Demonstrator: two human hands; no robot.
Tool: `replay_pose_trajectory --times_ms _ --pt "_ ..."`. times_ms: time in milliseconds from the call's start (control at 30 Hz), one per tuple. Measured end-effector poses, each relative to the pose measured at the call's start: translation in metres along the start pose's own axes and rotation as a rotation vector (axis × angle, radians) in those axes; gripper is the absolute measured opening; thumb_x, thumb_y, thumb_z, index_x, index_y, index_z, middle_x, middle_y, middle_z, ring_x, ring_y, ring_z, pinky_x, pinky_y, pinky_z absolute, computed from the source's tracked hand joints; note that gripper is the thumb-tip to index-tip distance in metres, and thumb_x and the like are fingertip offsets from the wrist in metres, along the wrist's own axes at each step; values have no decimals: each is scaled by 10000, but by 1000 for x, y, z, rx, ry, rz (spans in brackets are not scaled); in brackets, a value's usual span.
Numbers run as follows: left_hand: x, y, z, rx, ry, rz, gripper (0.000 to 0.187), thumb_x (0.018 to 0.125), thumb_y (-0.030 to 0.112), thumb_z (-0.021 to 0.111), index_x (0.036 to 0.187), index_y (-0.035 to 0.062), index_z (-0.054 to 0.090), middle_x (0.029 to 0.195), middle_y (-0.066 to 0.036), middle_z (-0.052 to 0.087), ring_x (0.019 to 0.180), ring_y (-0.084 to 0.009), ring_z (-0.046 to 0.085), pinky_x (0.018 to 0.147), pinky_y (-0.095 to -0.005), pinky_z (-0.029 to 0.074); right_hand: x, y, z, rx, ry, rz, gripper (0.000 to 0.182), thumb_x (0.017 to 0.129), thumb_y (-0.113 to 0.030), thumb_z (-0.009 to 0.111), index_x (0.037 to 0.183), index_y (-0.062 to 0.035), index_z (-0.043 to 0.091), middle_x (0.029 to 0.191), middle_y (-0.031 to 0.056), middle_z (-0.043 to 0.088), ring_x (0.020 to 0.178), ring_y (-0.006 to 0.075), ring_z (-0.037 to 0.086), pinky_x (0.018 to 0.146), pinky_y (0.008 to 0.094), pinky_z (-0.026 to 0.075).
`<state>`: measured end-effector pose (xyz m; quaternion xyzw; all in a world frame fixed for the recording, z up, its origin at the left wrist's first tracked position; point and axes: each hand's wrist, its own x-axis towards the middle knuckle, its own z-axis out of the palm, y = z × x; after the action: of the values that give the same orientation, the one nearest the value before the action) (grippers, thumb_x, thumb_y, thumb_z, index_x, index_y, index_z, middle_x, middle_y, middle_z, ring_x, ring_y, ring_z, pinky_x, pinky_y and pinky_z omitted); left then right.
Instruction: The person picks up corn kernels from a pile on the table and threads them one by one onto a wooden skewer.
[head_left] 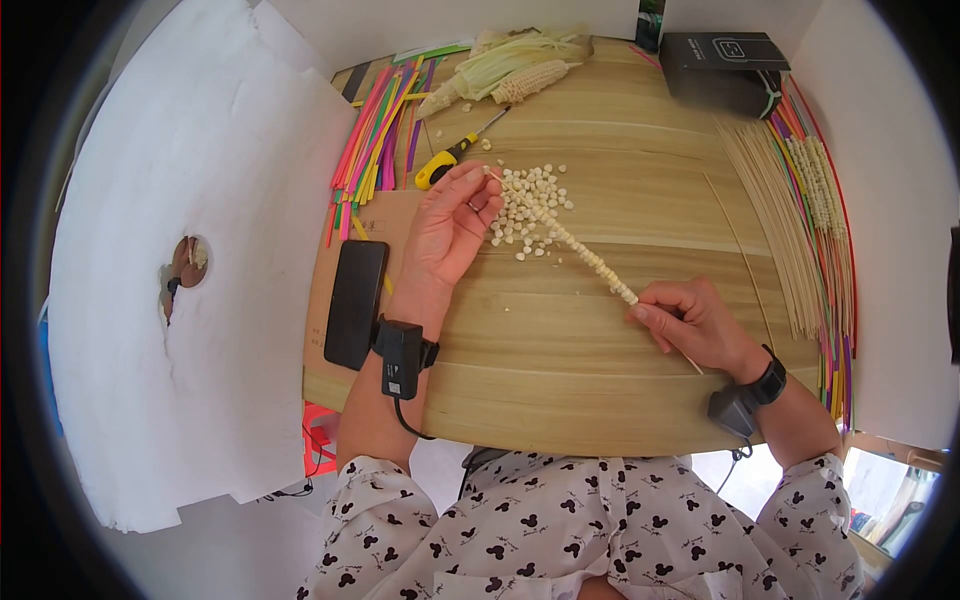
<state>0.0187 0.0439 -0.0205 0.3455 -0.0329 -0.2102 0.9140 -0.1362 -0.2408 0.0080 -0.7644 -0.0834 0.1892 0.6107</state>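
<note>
A thin wooden skewer point(686, 358) slants across the middle of the view, threaded with a long row of pale corn kernels point(585, 254). My right hand point(695, 318) is closed round its lower part, just below the row. At the upper end, my left hand point(452, 222) pinches with thumb and fingers, and a pale kernel point(487, 170) shows at the fingertips by the skewer's tip. Whether that kernel is on the tip cannot be made out. Loose kernels point(537, 190) lie in a pile just beyond the skewer.
A yellow-black screwdriver point(446, 162), a phone point(356, 304) and coloured strips point(375, 140) lie on the left. Corn cobs with husks point(530, 80) are at the back. On the right are bare skewers point(775, 215), finished kernel-covered skewers point(818, 185) and a black box point(715, 75).
</note>
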Motion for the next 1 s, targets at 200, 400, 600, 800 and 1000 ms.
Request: replay_pose_trajectory --times_ms 200,400,600,800,1000 --pt "1 1 -2 24 -1 8 159 912 37 633 1067 7 646 1007 -126 682 875 -166 672 790 -287 578 0 -1 0 2 -4 12 221 987 -197 577 871 -22 645 529 -28 482 488 32 409 456 230 313" --pt "-1 4 3 106 5 34 141 908 38 640 1045 15 660 991 -116 690 866 -153 673 782 -278 575 0 -1 0 9 -3 12 223 989 -199 574 874 -23 648 526 -32 479 489 32 401 456 232 307" --pt "-2 6 5 207 12 64 139 905 43 647 1041 15 662 981 -106 692 861 -143 672 772 -268 567 0 1 0 -3 -4 8 228 988 -201 574 871 -21 650 526 -31 479 488 31 395 454 234 301" --pt "-2 5 5 179 10 58 140 907 51 650 1043 22 662 968 -98 688 850 -141 666 762 -263 562 0 -1 -1 -6 1 7 226 987 -198 575 867 -19 646 530 -31 482 491 28 409 455 228 308" --pt "-2 4 6 154 30 51 148 915 52 642 1059 21 659 958 -94 675 840 -144 653 754 -266 561 0 -1 0 3 1 9 225 986 -198 575 869 -19 644 532 -32 483 493 26 418 456 225 312"
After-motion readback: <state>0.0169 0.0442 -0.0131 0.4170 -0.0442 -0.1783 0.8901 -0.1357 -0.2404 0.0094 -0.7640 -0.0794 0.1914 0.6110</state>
